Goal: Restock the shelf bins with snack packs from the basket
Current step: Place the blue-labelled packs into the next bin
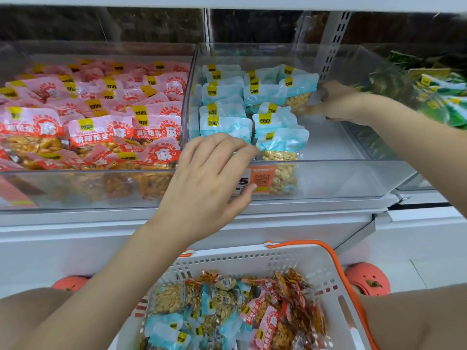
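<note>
A clear middle bin (341, 178) holds rows of blue snack packs (225, 122); its right part is bare. My right hand (336, 101) reaches deep into this bin and grips a blue pack of peanuts (299, 93) at the back right of the rows. My left hand (209, 178) rests over the bin's front rim with fingers relaxed, its fingertips touching the front packs, holding nothing. Below, a white basket with orange handles (252, 258) holds mixed blue, pink and red snack packs (227, 311).
The clear left bin (75, 188) is full of pink peanut packs (101, 109). A bin at the right holds green packs (439, 97). An orange price tag (261, 178) hangs on the middle bin's front. A white shelf ledge (75, 223) runs below the bins.
</note>
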